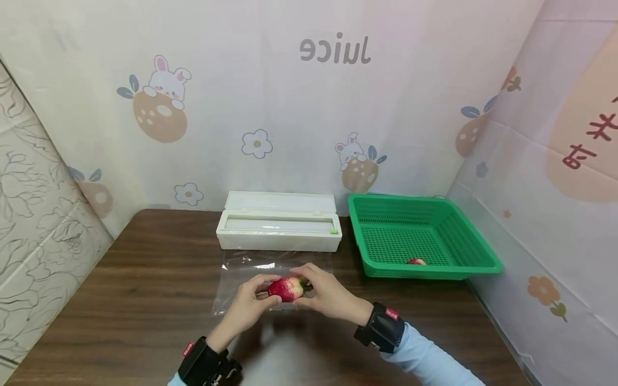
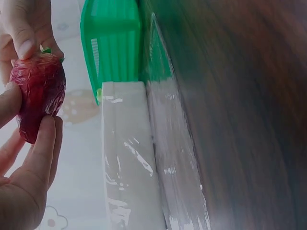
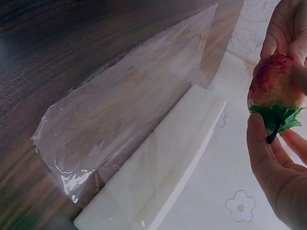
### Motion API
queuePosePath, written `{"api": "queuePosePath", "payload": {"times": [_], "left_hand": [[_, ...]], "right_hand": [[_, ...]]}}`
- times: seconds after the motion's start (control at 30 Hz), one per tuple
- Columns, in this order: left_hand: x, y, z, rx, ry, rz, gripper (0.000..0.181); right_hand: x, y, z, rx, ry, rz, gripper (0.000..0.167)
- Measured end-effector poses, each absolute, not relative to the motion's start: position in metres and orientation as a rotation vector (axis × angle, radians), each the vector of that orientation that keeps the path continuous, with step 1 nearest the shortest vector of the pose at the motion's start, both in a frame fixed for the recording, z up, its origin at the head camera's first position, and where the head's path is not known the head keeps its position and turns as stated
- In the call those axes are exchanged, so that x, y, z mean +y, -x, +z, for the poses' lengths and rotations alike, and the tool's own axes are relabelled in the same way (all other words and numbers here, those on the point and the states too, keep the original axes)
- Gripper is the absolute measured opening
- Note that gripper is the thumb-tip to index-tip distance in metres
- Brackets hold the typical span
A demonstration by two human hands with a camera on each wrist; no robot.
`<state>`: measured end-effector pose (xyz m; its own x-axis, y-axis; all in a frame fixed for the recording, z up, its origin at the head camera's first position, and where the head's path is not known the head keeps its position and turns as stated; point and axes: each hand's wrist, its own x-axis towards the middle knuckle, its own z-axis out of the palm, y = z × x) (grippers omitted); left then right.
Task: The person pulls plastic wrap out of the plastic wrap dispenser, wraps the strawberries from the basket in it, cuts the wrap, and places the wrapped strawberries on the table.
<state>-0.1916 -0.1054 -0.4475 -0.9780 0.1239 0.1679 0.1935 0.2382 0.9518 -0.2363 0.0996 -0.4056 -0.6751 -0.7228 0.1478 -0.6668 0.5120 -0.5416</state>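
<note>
My black wristbands (image 1: 200, 364) lead to my left hand (image 1: 247, 306) and right hand (image 1: 327, 294), pinching a red, tapered, green-leaved fruit (image 1: 286, 289) lengthwise between them, leaf end rightward, above clear plastic film (image 1: 241, 276).

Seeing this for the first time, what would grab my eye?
Probably the glossy red strawberry-like fruit, held front and centre between the left hand and right hand. Next, the bright green basket on the right, then the long white box at the back, with clear film spread before it.
</note>
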Motion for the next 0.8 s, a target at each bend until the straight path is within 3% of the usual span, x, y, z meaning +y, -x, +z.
{"api": "queuePosePath", "payload": {"times": [0.27, 0.8], "left_hand": [[-0.116, 0.215, -0.457, -2.487, 0.360, -1.752, 0.037], [-0.120, 0.250, -0.474, -2.790, 0.275, -1.521, 0.034]], "right_hand": [[0.089, 0.255, -0.422, 2.626, 1.123, -1.027, 0.042], [0.076, 0.284, -0.456, 2.635, 0.984, -0.913, 0.038]]}}
